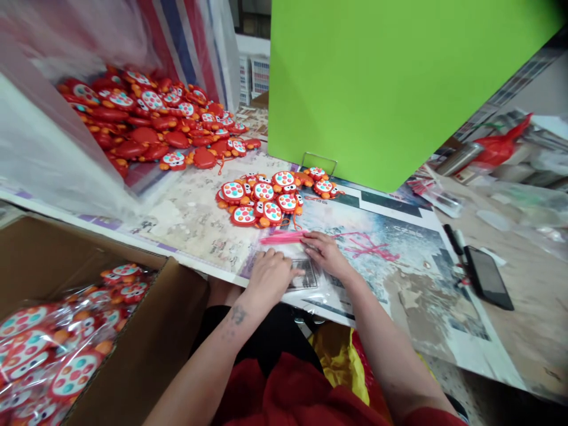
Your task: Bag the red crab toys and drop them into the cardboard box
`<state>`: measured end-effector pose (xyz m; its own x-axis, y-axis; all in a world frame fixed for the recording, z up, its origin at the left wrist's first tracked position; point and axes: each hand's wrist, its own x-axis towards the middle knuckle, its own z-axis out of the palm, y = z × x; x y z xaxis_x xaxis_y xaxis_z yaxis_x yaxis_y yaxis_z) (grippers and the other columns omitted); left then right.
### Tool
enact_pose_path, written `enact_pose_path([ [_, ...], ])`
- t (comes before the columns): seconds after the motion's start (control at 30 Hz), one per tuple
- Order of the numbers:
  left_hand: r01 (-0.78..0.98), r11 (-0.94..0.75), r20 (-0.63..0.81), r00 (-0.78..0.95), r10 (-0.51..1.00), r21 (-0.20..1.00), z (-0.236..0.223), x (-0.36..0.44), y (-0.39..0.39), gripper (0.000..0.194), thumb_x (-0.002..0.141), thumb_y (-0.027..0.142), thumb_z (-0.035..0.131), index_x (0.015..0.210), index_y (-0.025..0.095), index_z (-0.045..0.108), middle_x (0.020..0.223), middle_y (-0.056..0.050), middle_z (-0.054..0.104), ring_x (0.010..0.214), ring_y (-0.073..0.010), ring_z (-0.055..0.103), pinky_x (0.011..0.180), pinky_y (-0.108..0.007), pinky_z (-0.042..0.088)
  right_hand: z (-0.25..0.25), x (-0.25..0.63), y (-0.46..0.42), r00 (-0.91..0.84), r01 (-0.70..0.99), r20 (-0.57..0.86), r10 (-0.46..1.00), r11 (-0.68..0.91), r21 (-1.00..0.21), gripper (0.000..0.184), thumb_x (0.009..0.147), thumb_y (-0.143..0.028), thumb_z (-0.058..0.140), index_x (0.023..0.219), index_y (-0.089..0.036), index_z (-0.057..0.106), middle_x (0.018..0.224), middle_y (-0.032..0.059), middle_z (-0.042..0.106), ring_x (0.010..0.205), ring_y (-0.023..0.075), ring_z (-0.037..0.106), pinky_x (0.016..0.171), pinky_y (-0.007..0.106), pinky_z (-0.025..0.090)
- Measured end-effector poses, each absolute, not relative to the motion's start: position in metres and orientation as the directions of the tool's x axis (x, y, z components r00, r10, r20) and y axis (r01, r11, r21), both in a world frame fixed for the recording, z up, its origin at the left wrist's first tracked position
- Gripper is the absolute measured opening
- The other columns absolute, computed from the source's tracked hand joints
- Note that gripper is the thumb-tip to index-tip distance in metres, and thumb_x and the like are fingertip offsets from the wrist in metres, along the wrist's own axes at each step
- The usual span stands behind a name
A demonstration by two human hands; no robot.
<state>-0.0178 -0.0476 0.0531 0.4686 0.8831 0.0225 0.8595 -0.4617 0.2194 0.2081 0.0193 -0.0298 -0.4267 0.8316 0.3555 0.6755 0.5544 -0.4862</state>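
My left hand [270,277] lies on a clear plastic bag [306,278] at the table's near edge, fingers curled down onto it. My right hand [325,251] rests beside it on the same bag, fingertips touching a pink strip [284,237] along the bag's top. Just beyond the hands sits a small cluster of red crab toys [266,201] with coloured dots. A loose tangle of pink strips [370,247] lies to the right of my right hand.
A big heap of red crab toys [151,121] fills the back left. A cardboard box [146,331] at lower left holds bagged toys. A green panel [381,83] stands behind. A black phone [488,277] and pen [453,239] lie at right.
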Motion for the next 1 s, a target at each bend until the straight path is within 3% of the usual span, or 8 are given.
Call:
enact_pose_path([
  [0.13,0.885,-0.378,0.175,0.341,0.924,0.271,0.028,0.003,-0.013,0.027,0.099,0.036,0.051,0.111,0.017,0.064,0.115,-0.013,0.064,0.109,-0.0278,0.056,0.087,-0.039,0.046,-0.029,0.207,0.018,-0.405,0.673,0.369,0.836,0.546,-0.499,0.031,0.096,-0.036,0.055,0.122,-0.028,0.069,0.129,0.0101,0.066,0.122,0.0279,0.059,0.105,0.052,0.046],
  [0.27,0.911,-0.319,0.211,0.268,0.940,0.263,0.004,0.014,-0.002,0.030,0.095,0.043,0.057,0.108,0.017,0.064,0.110,-0.013,0.062,0.109,-0.0309,0.054,0.087,-0.044,0.045,-0.030,0.206,0.016,-0.387,0.647,0.389,0.836,0.547,-0.531,0.032,0.096,-0.037,0.055,0.122,-0.026,0.068,0.126,0.0110,0.067,0.119,0.0272,0.060,0.103,0.051,0.048],
  [0.43,0.882,-0.406,0.288,0.335,0.897,0.239,-0.006,0.013,-0.004,0.023,0.096,0.036,0.056,0.104,0.016,0.063,0.107,-0.011,0.064,0.108,-0.0299,0.054,0.090,-0.044,0.043,-0.016,0.195,0.028,-0.292,0.639,0.431,0.854,0.509,-0.577,0.033,0.096,-0.036,0.053,0.124,-0.025,0.067,0.123,0.0131,0.066,0.115,0.0272,0.062,0.102,0.050,0.050],
  [0.53,0.851,-0.471,0.326,0.388,0.862,0.233,-0.011,0.013,-0.003,0.022,0.099,0.032,0.049,0.107,0.015,0.062,0.103,-0.010,0.066,0.103,-0.0267,0.056,0.090,-0.042,0.042,0.007,0.176,0.053,-0.365,0.602,0.434,0.824,0.565,-0.564,0.034,0.095,-0.036,0.055,0.126,-0.027,0.066,0.129,0.0127,0.063,0.121,0.0276,0.059,0.106,0.050,0.046],
  [0.67,0.847,-0.463,0.329,0.373,0.868,0.261,-0.014,0.013,-0.002,0.028,0.099,0.037,0.050,0.109,0.014,0.061,0.102,-0.011,0.067,0.102,-0.0270,0.057,0.090,-0.043,0.042,0.028,0.136,0.094,-0.577,0.547,0.352,0.737,0.669,-0.504,0.068,0.081,-0.031,0.073,0.144,-0.022,0.050,0.146,0.0151,0.051,0.137,0.0310,0.047,0.115,0.051,0.038],
  [0.77,0.841,-0.444,0.321,0.347,0.881,0.309,-0.011,0.011,-0.004,0.027,0.100,0.037,0.048,0.108,0.015,0.061,0.104,-0.011,0.066,0.104,-0.0275,0.057,0.091,-0.044,0.042,0.023,0.109,0.115,-0.638,0.582,0.224,0.737,0.651,-0.487,0.090,0.071,-0.024,0.079,0.152,-0.020,0.039,0.152,0.0164,0.044,0.139,0.0331,0.044,0.114,0.050,0.039],
  [0.87,0.821,-0.458,0.304,0.364,0.880,0.342,-0.006,0.010,-0.007,0.026,0.101,0.033,0.044,0.107,0.016,0.062,0.104,-0.010,0.066,0.104,-0.0278,0.056,0.089,-0.044,0.043,0.012,0.096,0.124,-0.587,0.649,0.208,0.782,0.609,-0.455,0.077,0.075,-0.020,0.072,0.148,-0.019,0.045,0.144,0.0168,0.053,0.130,0.0323,0.053,0.108,0.049,0.044],
  [1.0,0.812,-0.448,0.294,0.354,0.888,0.374,-0.004,0.008,-0.008,0.026,0.101,0.034,0.044,0.106,0.016,0.062,0.104,-0.011,0.067,0.105,-0.0282,0.058,0.091,-0.044,0.044,0.010,0.114,0.122,-0.484,0.632,0.332,0.810,0.586,-0.507,0.056,0.083,-0.023,0.062,0.137,-0.020,0.054,0.128,0.0133,0.064,0.114,0.0291,0.063,0.101,0.047,0.049],
])
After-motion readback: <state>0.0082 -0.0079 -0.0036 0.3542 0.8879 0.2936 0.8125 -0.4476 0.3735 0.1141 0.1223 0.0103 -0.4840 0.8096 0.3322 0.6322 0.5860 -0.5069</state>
